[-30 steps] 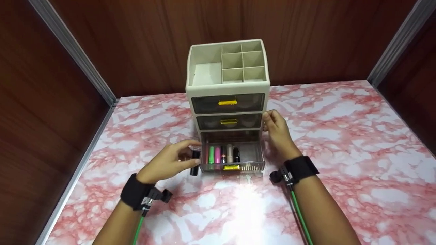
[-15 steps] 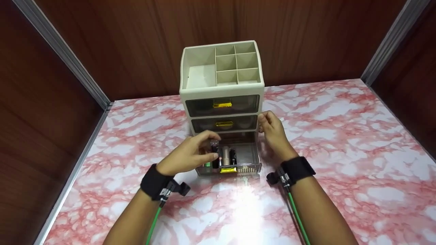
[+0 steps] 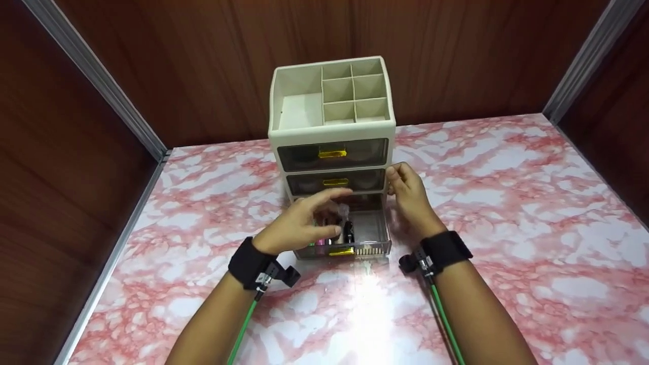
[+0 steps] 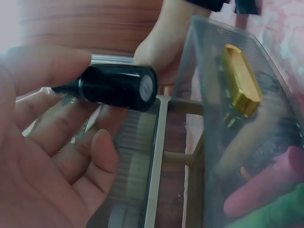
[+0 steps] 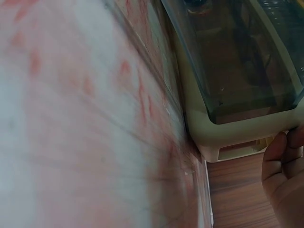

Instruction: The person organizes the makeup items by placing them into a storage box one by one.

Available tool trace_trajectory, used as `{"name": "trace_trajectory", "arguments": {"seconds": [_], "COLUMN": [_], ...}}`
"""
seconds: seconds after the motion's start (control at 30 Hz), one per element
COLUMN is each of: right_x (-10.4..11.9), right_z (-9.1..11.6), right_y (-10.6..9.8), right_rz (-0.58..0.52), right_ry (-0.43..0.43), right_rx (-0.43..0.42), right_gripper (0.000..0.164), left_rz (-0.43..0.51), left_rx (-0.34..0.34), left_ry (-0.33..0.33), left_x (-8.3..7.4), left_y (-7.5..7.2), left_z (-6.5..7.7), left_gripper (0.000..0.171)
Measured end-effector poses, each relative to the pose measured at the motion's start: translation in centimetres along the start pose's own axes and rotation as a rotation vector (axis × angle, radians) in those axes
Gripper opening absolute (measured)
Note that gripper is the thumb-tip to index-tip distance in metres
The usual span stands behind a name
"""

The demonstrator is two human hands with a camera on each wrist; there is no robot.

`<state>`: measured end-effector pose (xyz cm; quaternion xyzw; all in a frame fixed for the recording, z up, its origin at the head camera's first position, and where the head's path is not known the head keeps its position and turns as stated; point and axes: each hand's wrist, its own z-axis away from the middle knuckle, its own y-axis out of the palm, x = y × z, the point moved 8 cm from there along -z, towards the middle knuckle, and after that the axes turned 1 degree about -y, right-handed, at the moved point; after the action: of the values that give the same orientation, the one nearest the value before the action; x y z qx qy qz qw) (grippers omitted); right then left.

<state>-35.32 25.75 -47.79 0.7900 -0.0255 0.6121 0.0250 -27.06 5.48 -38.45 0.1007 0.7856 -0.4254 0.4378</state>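
My left hand (image 3: pixel 304 223) is over the pulled-out bottom drawer (image 3: pixel 372 225) of a cream drawer organizer (image 3: pixel 332 133). Its thumb and fingers pinch a black cosmetic tube (image 4: pixel 118 85) with a clear top; a round label shows on the end facing the left wrist camera. Inside the drawer lie a pink tube (image 4: pixel 263 185) and a green tube (image 4: pixel 273 209), partly hidden by the left hand in the head view. My right hand (image 3: pixel 413 197) grips the organizer's right side edge, thumb at the front, beside the middle drawer.
Two upper drawers with gold handles, such as the top handle (image 3: pixel 332 153), are closed. The organizer's top has a divided tray (image 3: pixel 301 112). A pink-and-white marbled tabletop (image 3: pixel 507 203) surrounds it, with a wooden panel (image 3: pixel 213 66) behind.
My left hand has taken hold of the black tube from beside the drawer and carried it rightward over the drawer. The right hand keeps its grip on the organizer.
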Motion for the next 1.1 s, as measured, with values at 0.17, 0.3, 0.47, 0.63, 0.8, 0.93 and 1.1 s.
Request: {"name": "trace_trajectory", "arguments": {"seconds": [0.17, 0.3, 0.47, 0.63, 0.8, 0.93, 1.1], "right_x": [0.4, 0.5, 1.6, 3.4, 2.7, 1.1, 0.4], "right_z": [-0.3, -0.3, 0.1, 0.7, 0.6, 0.1, -0.3], "right_y": [-0.2, -0.4, -0.3, 0.0, 0.0, -0.1, -0.1], "right_rz": [0.050, 0.060, 0.063, 0.088, 0.050, 0.034, 0.044], "right_ry": [-0.045, -0.054, -0.098, -0.151, -0.119, -0.092, -0.103], "right_rx": [-0.006, -0.016, -0.015, -0.036, -0.010, 0.003, -0.001], "right_gripper": [0.040, 0.039, 0.030, 0.027, 0.032, 0.034, 0.034], "left_rz": [-0.026, -0.044, -0.011, -0.176, -0.312, -0.328, -0.342], "left_rx": [-0.004, -0.011, 0.003, -0.025, 0.000, 0.044, 0.088], "left_ry": [0.034, 0.045, -0.010, -0.020, 0.007, -0.021, -0.079], "left_x": [-0.4, 0.1, 3.1, 5.3, 6.0, 6.6, 7.3], "left_y": [0.4, 1.0, 2.6, 3.7, 4.7, 5.5, 6.2], "left_z": [-0.5, -1.3, -2.9, -4.6, -5.4, -5.6, -5.9], "left_gripper": [0.054, 0.049, 0.049, 0.048, 0.046, 0.044, 0.042]}}
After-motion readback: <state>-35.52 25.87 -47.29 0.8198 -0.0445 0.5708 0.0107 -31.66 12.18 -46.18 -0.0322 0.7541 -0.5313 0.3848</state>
